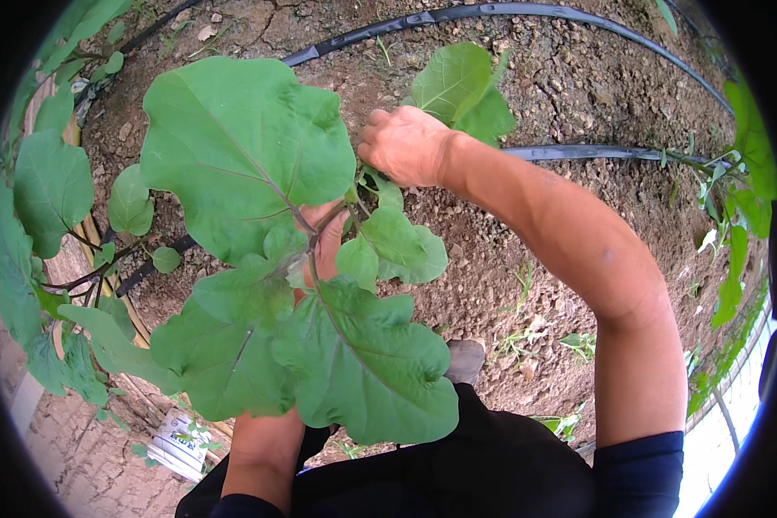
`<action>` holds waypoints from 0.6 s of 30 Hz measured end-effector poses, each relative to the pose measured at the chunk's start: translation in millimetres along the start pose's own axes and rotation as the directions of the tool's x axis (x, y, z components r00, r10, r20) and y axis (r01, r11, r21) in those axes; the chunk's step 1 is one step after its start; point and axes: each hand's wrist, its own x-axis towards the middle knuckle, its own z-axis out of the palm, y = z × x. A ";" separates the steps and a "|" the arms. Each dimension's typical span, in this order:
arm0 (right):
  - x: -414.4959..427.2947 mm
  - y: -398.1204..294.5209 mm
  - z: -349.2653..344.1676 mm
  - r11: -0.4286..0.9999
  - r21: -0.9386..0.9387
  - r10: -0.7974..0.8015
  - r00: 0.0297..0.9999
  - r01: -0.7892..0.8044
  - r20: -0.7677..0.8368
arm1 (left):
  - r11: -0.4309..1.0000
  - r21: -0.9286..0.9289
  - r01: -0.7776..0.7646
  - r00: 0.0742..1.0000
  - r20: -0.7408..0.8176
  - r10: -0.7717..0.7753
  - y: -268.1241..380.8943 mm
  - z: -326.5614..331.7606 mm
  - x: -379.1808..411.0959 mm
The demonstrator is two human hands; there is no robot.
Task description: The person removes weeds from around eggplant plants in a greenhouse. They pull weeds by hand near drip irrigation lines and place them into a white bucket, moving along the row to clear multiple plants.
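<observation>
A broad-leaved plant, apparently an eggplant (249, 139), stands before me with large lobed leaves and a purplish stem (312, 243). My left hand (329, 249) is around that stem, thumb on its right side; leaves cover most of the hand and wrist. Just right of the upper stem, my right hand (401, 146) is curled with its back towards me. Its fingertips are hidden, so what they grip cannot be told. Beyond the right wrist, a leaf (453, 84) sticks out, its base hidden by the hand. Smaller leaves (395, 239) hang below this hand.
Black drip hoses (557, 153) cross the dry, cloddy soil (492, 246). More plants grow at the left (55, 188) and right (744, 207). A white printed packet (178, 443) lies at lower left. White sheeting (725, 421) borders the lower right.
</observation>
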 end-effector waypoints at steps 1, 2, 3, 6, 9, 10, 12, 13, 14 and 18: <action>2.7 -3.4 -1.6 0.998 0.022 0.065 0.994 -0.067 0.084 | 1.000 -0.023 0.001 0.999 0.032 0.000 -0.1 -1.3 0.2; 6.4 -5.1 -3.7 0.986 0.034 0.154 0.968 -0.164 0.197 | 0.999 -0.050 0.023 0.999 0.044 -0.021 0.2 -2.1 0.1; 10.9 -6.7 -6.4 0.971 0.085 0.196 0.951 -0.221 0.239 | 0.997 -0.061 0.041 0.998 0.058 -0.038 1.0 -3.6 1.4; 16.5 -5.9 -18.3 0.918 0.188 0.277 0.903 -0.350 0.327 | 0.992 -0.091 0.087 0.992 0.101 -0.078 6.1 -3.1 3.5; -10.1 -6.0 -39.6 0.840 0.263 0.477 0.877 -0.475 0.062 | 0.960 -0.201 0.195 0.970 -0.104 -0.219 11.1 9.9 -2.4; -24.3 -6.6 -48.5 0.831 0.302 0.422 0.883 -0.467 0.206 | 0.955 -0.221 0.196 0.961 -0.152 -0.233 12.5 11.5 -3.2; -69.4 -27.6 -69.4 0.870 0.327 0.134 0.814 -0.370 0.566 | 0.962 -0.221 0.162 0.961 -0.185 -0.204 14.0 12.0 -5.5; -85.5 -45.0 -79.7 0.857 0.431 -0.153 0.661 -0.282 0.735 | 0.982 -0.130 0.136 0.980 -0.131 -0.153 13.8 8.7 -4.4; -95.1 -47.9 -86.5 0.822 0.482 -0.188 0.655 -0.302 0.732 | 0.994 -0.041 0.097 0.992 -0.077 -0.100 13.2 5.2 -3.7; -110.2 -38.2 -84.2 0.643 0.672 -0.067 0.848 -0.366 0.526 | 0.966 0.247 0.072 0.991 0.088 -0.097 9.0 -16.7 2.5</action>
